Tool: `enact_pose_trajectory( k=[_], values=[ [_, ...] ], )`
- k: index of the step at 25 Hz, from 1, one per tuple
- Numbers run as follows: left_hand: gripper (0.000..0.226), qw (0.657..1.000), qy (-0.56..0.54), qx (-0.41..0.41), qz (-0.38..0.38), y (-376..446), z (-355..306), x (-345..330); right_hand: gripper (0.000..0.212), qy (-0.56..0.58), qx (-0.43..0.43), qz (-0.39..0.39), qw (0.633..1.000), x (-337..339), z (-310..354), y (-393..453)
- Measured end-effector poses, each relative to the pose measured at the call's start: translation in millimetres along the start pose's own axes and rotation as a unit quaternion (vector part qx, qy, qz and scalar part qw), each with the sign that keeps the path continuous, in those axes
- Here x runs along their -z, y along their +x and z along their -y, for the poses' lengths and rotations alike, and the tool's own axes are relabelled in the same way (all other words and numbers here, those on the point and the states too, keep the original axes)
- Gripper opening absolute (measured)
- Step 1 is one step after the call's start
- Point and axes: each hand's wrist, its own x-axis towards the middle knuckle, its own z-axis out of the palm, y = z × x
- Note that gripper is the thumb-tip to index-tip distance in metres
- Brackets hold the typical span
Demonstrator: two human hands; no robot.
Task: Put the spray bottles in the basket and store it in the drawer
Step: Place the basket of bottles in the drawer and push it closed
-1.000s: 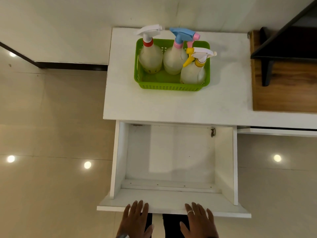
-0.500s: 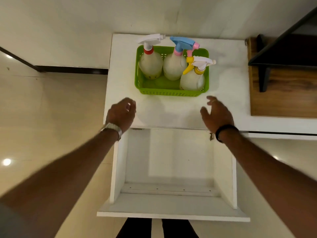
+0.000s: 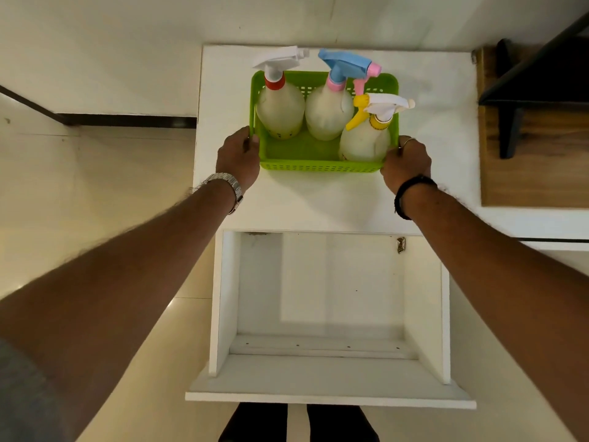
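A green plastic basket (image 3: 318,165) sits on the white cabinet top (image 3: 318,202). Three spray bottles stand upright in it: one with a white trigger and red collar (image 3: 279,106) at the left, one with a blue and pink trigger (image 3: 326,113) in the middle, one with a white and yellow trigger (image 3: 366,138) at the front right. My left hand (image 3: 237,157) grips the basket's left rim. My right hand (image 3: 404,162) grips its right rim. Below the cabinet top, the white drawer (image 3: 318,374) is pulled out and nothing lies in it.
A wooden surface (image 3: 529,173) with a black frame (image 3: 535,90) lies to the right of the cabinet top. A white wall runs behind. Beige tiled floor spreads on both sides of the drawer. My dark-clad legs (image 3: 299,422) show under the drawer front.
Both hands left the drawer front, reached over the open drawer, and closed on the basket's two side rims. The basket and bottles have stayed where they were on the cabinet top.
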Motion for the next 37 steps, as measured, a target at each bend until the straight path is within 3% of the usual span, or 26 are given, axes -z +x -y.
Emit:
enact_pose_trajectory(
  k=[9,12,17,20,24,29,33,37],
  values=[
    [0.029,0.991,-0.117,-0.032,0.056,-110.5,65.1,16.0,0.026,0.088,0.072,-0.013,0.993,0.6,-84.9,-124.8],
    [0.035,0.992,-0.106,-0.028,0.068,-177.3,98.7,22.9,0.023,0.103,0.027,-0.004,0.994,0.3,-130.1,-189.8],
    [0.044,0.987,-0.071,0.093,0.113,-262.1,167.3,8.9,0.053,0.067,-0.06,0.12,0.989,-18.7,-201.1,-256.3],
    [0.053,0.981,-0.019,0.14,0.133,-272.9,203.4,-8.5,0.042,0.026,-0.105,0.165,0.98,-48.6,-227.4,-260.4],
    [0.035,0.963,0.022,0.228,0.143,-266.2,240.7,-35.4,0.023,-0.023,-0.131,0.198,0.971,-91.3,-252.9,-243.4],
    [0.038,0.953,0.019,0.291,0.086,-252.9,279.9,-76.1,0.019,-0.071,-0.125,0.196,0.97,-139.6,-278.4,-217.0],
    [0.039,0.926,-0.096,0.355,0.088,-248.4,287.6,-104.9,0.023,-0.105,-0.12,0.203,0.966,-157.6,-298.7,-207.2],
    [0.047,0.91,-0.121,0.388,0.08,-253.9,293.6,-107.1,0.022,-0.128,-0.131,0.238,0.954,-170.3,-313.5,-210.2]
  ],
)
